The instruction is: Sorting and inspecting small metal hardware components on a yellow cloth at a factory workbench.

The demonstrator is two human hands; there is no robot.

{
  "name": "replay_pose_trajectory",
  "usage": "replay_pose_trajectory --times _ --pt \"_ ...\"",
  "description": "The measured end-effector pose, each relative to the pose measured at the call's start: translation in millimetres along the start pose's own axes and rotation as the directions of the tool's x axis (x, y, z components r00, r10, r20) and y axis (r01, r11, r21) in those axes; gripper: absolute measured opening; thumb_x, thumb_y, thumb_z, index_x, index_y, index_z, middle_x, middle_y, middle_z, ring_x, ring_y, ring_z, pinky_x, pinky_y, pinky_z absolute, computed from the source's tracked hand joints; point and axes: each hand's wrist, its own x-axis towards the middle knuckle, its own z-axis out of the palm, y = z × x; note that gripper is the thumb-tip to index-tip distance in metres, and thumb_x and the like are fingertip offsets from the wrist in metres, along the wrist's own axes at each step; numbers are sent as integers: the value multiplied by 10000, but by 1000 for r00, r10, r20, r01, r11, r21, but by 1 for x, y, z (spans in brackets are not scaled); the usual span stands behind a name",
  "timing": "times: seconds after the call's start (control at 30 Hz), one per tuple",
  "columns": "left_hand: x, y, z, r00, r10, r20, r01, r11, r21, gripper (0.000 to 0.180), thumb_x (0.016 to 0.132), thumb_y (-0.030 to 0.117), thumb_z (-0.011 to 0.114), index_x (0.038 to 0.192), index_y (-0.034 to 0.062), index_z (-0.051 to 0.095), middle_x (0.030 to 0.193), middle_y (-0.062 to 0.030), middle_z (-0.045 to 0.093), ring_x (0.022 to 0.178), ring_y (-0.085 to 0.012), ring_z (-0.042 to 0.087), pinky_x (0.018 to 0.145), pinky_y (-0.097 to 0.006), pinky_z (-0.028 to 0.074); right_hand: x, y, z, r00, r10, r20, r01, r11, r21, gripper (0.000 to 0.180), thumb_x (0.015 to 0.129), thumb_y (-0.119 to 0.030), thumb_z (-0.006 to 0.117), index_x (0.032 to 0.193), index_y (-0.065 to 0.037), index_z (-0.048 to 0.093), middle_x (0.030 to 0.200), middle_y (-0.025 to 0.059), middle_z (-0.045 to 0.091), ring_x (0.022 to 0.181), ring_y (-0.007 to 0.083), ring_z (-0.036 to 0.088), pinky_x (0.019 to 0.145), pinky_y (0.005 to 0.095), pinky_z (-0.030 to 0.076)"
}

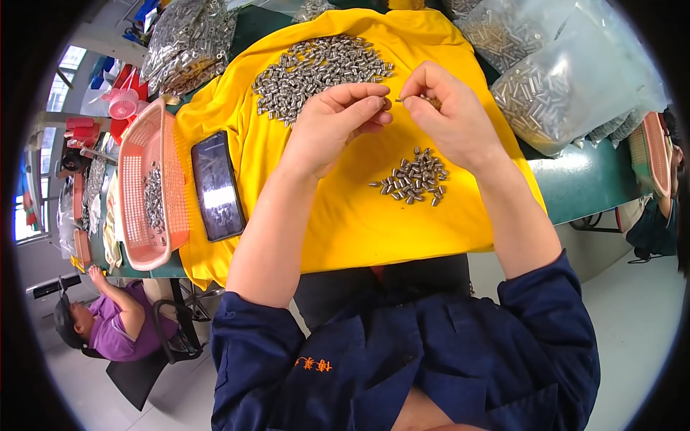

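Observation:
Both my hands are raised over a yellow cloth (345, 241), close together with a small gap between the fingertips. The fingers of my left hand (334, 122) are pinched together; what they hold, if anything, is too small to make out. My right hand (456, 115) is closed on small metal cylinders (431, 103), some showing between the curled fingers. One small piece sticks out from its fingertips toward my left hand. Beyond my left hand spreads a large pile of small metal cylinders (316, 68). A smaller pile of the same parts (413, 177) lies below my hands.
A phone or tablet (218, 187) lies on the cloth's left, beside a pink basket (180, 208) with metal parts. Clear bags of parts (535, 93) stand right on the green table (586, 183); another bag (190, 43) is far left. A person in purple (118, 327) sits lower left.

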Motion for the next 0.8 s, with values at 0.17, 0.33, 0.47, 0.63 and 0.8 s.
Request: replay_pose_trajectory --times 0.17,0.33,0.47,0.63,0.8 --pt "1 -3 -1 1000 -14 26 17 990 -139 152 806 43 542 950 -3 550 853 -83 594 749 -149 587 675 -247 495 1 0 0 999 -27 -32 28 1000 14 79 739 -89 489 778 -20 493 634 13 491 559 77 422 505 219 363" --pt "0 -5 1 998 17 54 -9 991 -135 154 798 34 549 946 -10 549 848 -91 596 742 -156 594 675 -252 501 0 -4 -1 1000 -6 -2 6 998 59 72 738 -73 486 775 -12 486 646 23 524 592 81 507 522 214 391" --pt "-1 -6 2 995 76 68 -69 993 -94 139 791 24 556 922 -20 562 840 -97 601 738 -158 599 681 -251 501 -1 -6 -1 999 -16 31 14 999 51 63 737 -56 480 770 -3 474 652 45 552 643 102 575 537 217 419" --pt "1 -7 2 994 105 39 -105 994 -4 117 785 15 559 891 -29 579 817 -93 608 723 -149 599 684 -240 495 -2 -4 2 994 -109 15 110 979 -173 76 732 -72 485 769 -8 467 634 90 550 590 162 558 527 262 420" --pt "2 -4 8 990 141 -20 -136 978 156 111 774 2 568 877 -37 583 797 -84 611 719 -138 596 679 -232 489 0 1 4 987 -156 -34 140 949 -283 86 726 -100 492 760 -24 468 631 116 538 562 220 531 531 298 417"
